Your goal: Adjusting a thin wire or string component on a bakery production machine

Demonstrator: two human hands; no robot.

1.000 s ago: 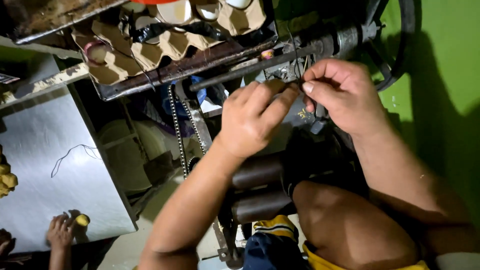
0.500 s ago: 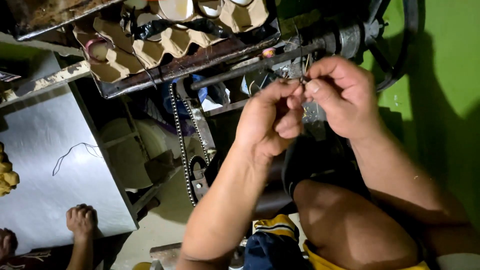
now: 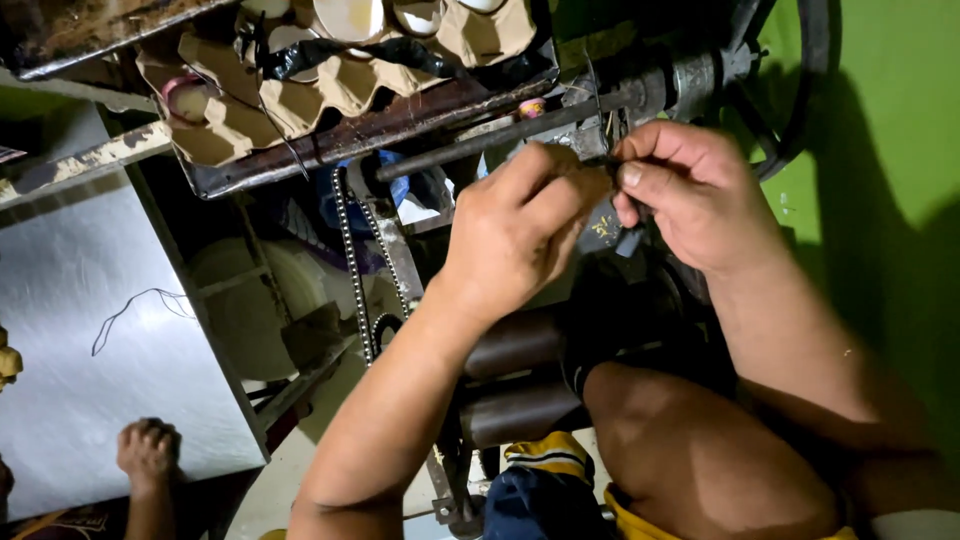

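My left hand and my right hand meet at a small dark part beside a long dark metal rod of a machine. Both pinch at it with thumb and fingers; a short dark piece sticks out below my right thumb. What exactly the left fingers hold is hidden. The rod runs to a grey shaft fitting near a dark wheel. A chain hangs left of my left forearm.
A cardboard egg tray sits on a rusty frame at the top. A white sheet-covered board lies at the left, another person's foot below it. Two dark rollers lie under my arms. A green wall stands at right.
My left hand has risen and closed in on the right hand at the rod. The other person's foot at lower left has shifted.
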